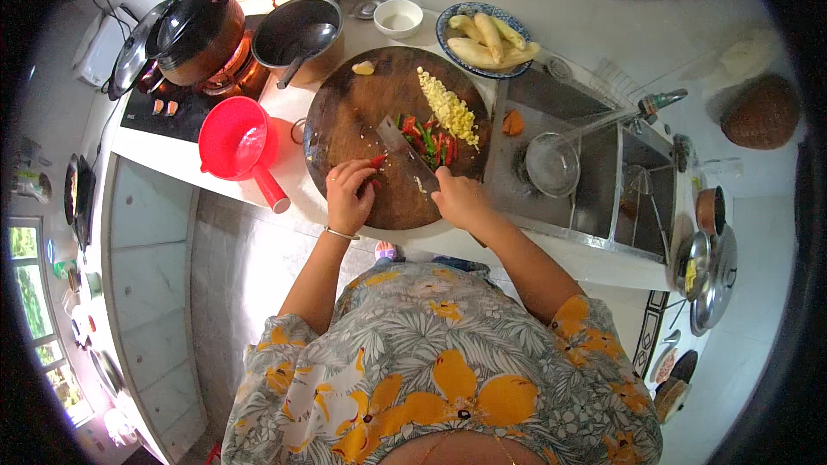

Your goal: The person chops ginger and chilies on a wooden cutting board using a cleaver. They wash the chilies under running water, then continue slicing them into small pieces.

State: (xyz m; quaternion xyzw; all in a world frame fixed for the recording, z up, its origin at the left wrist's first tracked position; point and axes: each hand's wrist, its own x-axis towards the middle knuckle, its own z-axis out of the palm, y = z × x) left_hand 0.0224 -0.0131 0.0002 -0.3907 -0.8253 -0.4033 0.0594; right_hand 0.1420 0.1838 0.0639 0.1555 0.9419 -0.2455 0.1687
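My right hand grips the handle of a cleaver, its blade angled across a round wooden chopping board. My left hand rests on the board's near left part, its fingertips on a red chili pepper. Just beyond the blade lies a heap of cut red and green peppers. Pale yellow chopped pieces, which look like garlic or ginger, form a long pile behind them. A single pale piece lies at the board's far edge.
A red plastic ladle stands left of the board. Behind it are a dark pot and a lidded pot over a lit burner. A white bowl, a patterned plate of peeled eggplants and a metal sink flank the board.
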